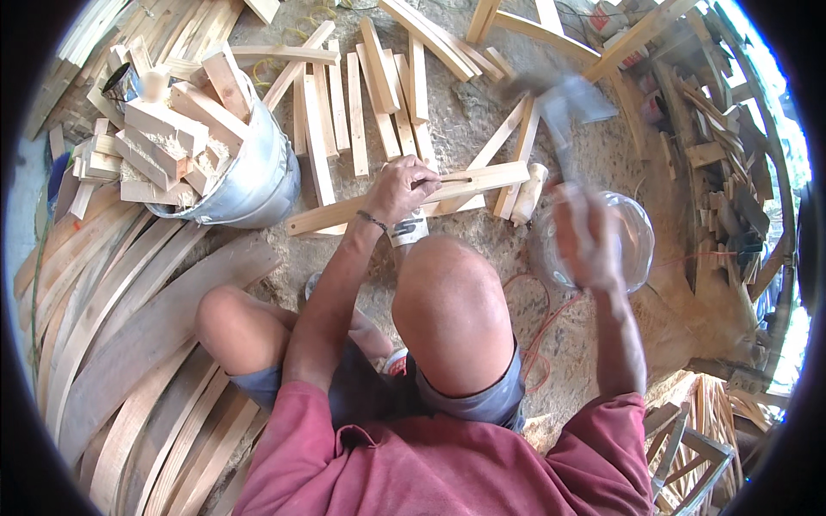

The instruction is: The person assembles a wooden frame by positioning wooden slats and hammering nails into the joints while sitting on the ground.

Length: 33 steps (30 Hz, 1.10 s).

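A squared wooden bar lies slantwise in front of my raised knee, across other pieces of wood. My left hand is closed over its middle, pinching a thin dark rod that lies along the bar's top; its exact kind is unclear. Out to the right, my right hand is raised and smeared by motion. From it extends a blurred striking tool with a broad grey head, too smeared to tell hammer from hatchet. A short pale wooden cylinder lies beside the bar's right end.
A metal bucket heaped with wood offcuts stands at left. Long curved boards lie below it. Several cut strips lie ahead. A round clear container sits beneath my right hand, near a thin red cord. Scrap wood lines the right.
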### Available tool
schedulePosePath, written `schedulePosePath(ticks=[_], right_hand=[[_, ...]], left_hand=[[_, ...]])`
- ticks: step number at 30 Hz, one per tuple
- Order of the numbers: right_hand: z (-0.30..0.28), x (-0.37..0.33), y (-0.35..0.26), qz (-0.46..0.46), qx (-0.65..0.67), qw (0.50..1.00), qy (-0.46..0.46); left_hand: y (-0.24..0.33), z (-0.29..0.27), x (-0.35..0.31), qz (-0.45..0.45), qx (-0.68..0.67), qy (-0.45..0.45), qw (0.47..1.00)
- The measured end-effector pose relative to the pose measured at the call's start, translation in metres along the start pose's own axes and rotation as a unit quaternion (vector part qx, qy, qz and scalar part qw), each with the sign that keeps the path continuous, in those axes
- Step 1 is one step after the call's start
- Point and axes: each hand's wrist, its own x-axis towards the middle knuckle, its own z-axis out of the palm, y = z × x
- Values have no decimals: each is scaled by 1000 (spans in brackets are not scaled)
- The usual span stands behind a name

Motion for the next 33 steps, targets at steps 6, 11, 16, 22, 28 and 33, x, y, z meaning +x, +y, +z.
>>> schedulePosePath(ticks=[6,11,16,22,28,33], right_hand=[[-101,2,-68,-372,197,900,112],[11,-2,25,40,-19,990,-131],[68,-37,108,97,64,992,-57],[75,-65,106,227,194,954,9],[60,-102,115,311,300,898,85],[52,-119,128,316,291,898,98]], left_hand=[[6,6,5,17,-23,8,1000],[-4,2,-3,-11,-48,27,998],[4,11,-7,-2,17,-10,1000],[22,8,0,55,70,37,995],[28,43,-12,203,193,6,960],[30,45,-11,213,221,-22,951]])
